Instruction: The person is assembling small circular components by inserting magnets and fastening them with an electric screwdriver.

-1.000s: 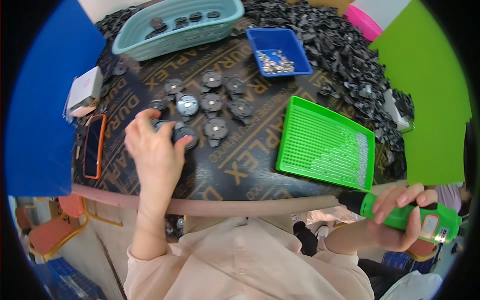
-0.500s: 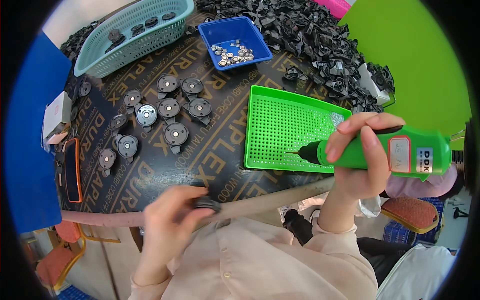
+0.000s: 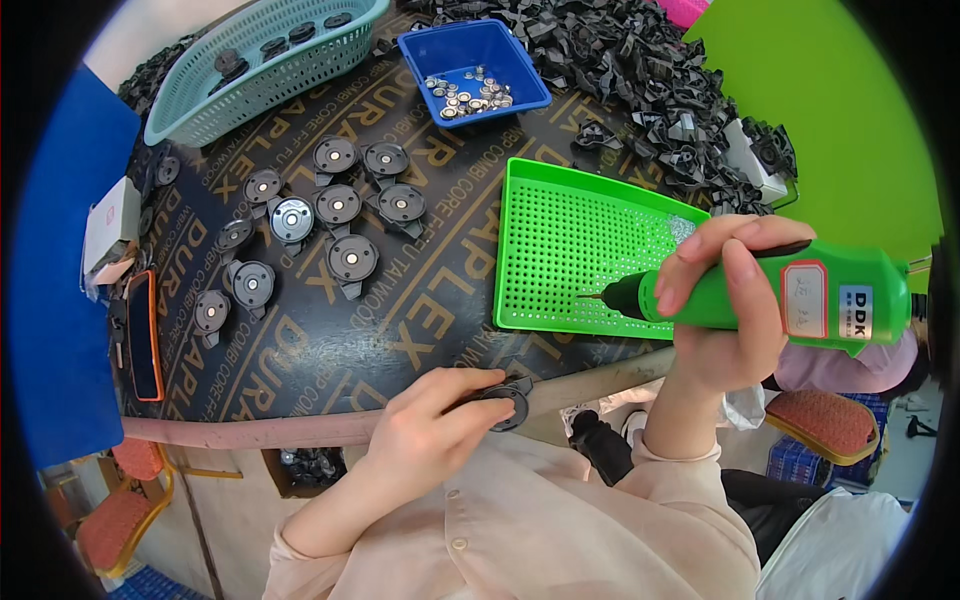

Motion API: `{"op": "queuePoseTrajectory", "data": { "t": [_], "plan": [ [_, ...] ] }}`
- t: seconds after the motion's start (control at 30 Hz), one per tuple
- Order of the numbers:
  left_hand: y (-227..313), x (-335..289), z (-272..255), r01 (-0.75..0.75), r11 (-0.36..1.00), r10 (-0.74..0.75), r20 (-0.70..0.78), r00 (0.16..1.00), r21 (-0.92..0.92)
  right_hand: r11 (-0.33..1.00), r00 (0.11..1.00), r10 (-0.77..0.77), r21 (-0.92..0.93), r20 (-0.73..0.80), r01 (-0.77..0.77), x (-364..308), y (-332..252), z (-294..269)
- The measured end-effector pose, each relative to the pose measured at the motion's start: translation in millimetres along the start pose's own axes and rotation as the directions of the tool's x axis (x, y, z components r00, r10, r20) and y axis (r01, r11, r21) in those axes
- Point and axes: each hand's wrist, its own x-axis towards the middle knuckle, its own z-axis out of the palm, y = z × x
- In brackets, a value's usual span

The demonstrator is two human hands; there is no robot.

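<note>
Near the table's front edge, my left hand [image 3: 430, 425] grips a round black plastic part [image 3: 512, 406] between thumb and fingers. My right hand [image 3: 725, 300] is wrapped round a green electric screwdriver [image 3: 825, 300], held level with its thin bit pointing left. The bit hovers over a green perforated tray [image 3: 545, 240] that has small silvery screws [image 3: 681, 229] at its right end. Several similar round black parts [image 3: 351, 258] with metal centres lie on the table to the left. One of them [image 3: 292, 220] has a shinier, paler disc.
A blue bin [image 3: 525, 85] with small metal discs and a pale green basket [image 3: 260, 105] of black parts stand at the back. Black plastic pieces [image 3: 640, 80] are heaped at the back right. An orange-edged phone [image 3: 146, 335] and a white box [image 3: 113, 222] lie at left.
My left hand has moved right with the black part, whose round face now shows. My right hand and the screwdriver have shifted only slightly to the right.
</note>
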Motion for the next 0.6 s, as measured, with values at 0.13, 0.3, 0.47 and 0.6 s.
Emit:
{"op": "queuePoseTrajectory", "data": {
  "t": [0.13, 0.3, 0.47, 0.6],
  "plan": [
    [11, 0, -3, -0.041, 0.994, 0.04, 0.014, 0.999, 0.097, 1.0, 1.0, 0.02, -0.017, -0.011, -0.02, -1, 2, 1],
    [1, -7, 3, -0.138, 0.969, 0.137, 0.02, 0.99, 0.204, 0.999, 0.998, -0.031, -0.039, 0.054, 0.033, 0, 1, 3],
    [1, -3, 10, -0.245, 0.925, 0.255, 0.002, 0.967, 0.29, 0.997, 0.996, -0.078, 0.015, 0.052, 0.078, -4, -24, -5],
    [3, -3, 13, -0.176, 0.937, 0.196, -0.035, 0.98, 0.3, 0.961, 0.953, -0.161, 0.263, 0.258, 0.091, -21, -43, -1]
  ]
}}
